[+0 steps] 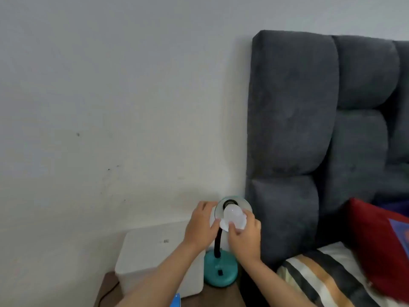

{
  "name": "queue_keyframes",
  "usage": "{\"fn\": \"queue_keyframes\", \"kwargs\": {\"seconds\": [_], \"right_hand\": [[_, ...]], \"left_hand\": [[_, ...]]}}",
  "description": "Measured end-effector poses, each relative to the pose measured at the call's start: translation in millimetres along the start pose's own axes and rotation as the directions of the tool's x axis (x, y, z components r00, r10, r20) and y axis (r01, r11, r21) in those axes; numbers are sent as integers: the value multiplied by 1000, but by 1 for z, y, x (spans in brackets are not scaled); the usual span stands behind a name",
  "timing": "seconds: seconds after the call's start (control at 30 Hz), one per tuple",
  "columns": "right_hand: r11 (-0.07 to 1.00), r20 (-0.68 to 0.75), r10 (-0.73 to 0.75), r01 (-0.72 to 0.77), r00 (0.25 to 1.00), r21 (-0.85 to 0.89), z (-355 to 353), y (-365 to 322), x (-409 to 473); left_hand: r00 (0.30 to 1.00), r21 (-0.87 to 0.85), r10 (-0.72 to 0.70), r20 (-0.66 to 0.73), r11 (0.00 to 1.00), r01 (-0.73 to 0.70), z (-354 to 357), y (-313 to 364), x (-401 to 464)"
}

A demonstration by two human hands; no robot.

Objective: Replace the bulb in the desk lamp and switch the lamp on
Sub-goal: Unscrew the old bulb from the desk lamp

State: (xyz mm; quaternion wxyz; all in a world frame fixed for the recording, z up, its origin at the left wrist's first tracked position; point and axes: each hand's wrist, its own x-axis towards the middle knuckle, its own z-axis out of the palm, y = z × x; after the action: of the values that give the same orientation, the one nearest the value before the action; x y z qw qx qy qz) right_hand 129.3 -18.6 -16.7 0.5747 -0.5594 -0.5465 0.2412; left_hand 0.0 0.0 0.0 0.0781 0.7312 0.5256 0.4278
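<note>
A small desk lamp stands on a wooden nightstand, with a round teal base (pixel 221 271), a black bendy neck and a teal shade (pixel 244 201) facing me. A white bulb (pixel 233 214) sits in the mouth of the shade, its neck at the dark socket. My right hand (pixel 245 238) grips the bulb from below and the right, fingers wrapped around its globe. My left hand (pixel 202 224) clasps the left rim of the shade. A black switch (pixel 220 272) shows on the base's front.
A white box (pixel 155 258) stands left of the lamp on the wooden nightstand (pixel 106 291). A dark grey padded headboard (pixel 309 129) rises to the right, with a red pillow (pixel 380 247) and striped bedding (pixel 321 282). A blue object (pixel 176 301) pokes in at the bottom edge.
</note>
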Motion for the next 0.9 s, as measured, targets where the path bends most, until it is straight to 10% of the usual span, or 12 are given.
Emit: {"fn": "queue_keyframes", "kwargs": {"seconds": [0.9], "right_hand": [[991,-75,-77,68,994,-116,34,26,31]], "left_hand": [[992,-117,28,-124,992,-42,36,-28,23]]}}
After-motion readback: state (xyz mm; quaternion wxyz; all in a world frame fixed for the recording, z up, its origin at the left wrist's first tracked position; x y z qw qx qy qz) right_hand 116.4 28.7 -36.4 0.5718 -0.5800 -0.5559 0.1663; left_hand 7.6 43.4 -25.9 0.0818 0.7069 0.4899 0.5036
